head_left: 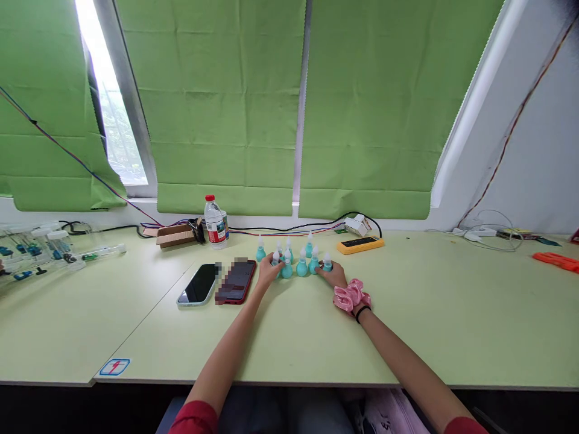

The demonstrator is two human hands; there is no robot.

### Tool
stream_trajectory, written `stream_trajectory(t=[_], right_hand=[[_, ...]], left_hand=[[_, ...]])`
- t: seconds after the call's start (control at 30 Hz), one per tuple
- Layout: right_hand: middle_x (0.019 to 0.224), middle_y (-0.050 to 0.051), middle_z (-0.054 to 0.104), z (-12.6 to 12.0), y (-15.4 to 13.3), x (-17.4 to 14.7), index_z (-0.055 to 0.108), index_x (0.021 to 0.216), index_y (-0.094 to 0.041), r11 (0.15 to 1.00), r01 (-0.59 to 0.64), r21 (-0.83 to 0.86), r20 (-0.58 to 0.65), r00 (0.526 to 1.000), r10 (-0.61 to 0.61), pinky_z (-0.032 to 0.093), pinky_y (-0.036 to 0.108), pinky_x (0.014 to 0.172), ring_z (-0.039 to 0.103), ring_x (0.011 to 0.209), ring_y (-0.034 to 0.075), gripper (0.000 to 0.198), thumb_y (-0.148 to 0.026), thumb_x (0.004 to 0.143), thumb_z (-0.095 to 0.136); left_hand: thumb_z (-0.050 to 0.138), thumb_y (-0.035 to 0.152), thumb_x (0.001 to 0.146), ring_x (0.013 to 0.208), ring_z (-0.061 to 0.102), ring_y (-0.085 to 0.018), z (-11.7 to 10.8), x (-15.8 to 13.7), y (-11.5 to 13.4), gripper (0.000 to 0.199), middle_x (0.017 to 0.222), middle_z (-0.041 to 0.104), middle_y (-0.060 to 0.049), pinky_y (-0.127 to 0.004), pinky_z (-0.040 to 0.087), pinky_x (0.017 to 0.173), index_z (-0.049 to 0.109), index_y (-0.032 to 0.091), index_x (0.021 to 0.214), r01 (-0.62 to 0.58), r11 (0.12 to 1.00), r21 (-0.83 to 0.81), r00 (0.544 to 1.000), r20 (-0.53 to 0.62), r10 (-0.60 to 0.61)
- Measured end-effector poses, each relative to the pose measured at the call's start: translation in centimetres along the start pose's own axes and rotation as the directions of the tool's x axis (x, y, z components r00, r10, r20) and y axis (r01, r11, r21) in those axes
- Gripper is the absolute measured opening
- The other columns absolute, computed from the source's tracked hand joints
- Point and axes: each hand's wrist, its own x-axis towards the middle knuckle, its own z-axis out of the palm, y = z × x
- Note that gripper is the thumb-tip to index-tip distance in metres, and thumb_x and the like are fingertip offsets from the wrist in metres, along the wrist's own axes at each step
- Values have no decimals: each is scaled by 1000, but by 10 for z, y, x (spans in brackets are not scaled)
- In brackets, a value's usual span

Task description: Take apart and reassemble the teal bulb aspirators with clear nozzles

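In the head view, your left hand (pixel 268 270) grasps a small bottle (pixel 275 259) and your right hand (pixel 333 277) seems to grasp another bottle (pixel 327 263) on the surface (pixel 298 337). The other bottles (pixel 301 266) already stand upright nearby; the two in your grip look not yet released.

Small, round-bodied teal bottles (pixel 301 269) with pointed white tips (pixel 303 253) stand upright, clustered closely on the table (pixel 294 337).
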Motion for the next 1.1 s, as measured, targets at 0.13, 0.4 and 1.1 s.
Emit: stream_trajectory(t=[0.13,0.4,1.1], right_hand=[[71,5,65,1,1,0,61,69,-17,1000,6,-3,-5,1000,-6,43,25,59,59,67,20,21,-32,55,56],[73,3,62,3,6,3,55,75,-17,1000,18,-12,-83,996,-19,41,25,59,55,68,18,24,-29,55,49],[92,7,54,9,22,8,41,100,-16,994,78,-70,-190,978,-90,41,31,68,52,78,19,45,-31,59,47]], left_hand=[[51,22,61,61,52,-14,-1,0,-1,22,65,59,-2,-23,37,56,61,15,80,20,999,31,999,-41,-19],[44,21,65,62,51,-15,-1,2,-4,23,66,59,-2,-23,36,55,58,15,83,30,998,58,995,-94,-24],[48,21,67,62,51,-17,-1,2,-1,12,68,55,-3,-25,34,56,51,17,79,39,972,231,989,-145,-5]])
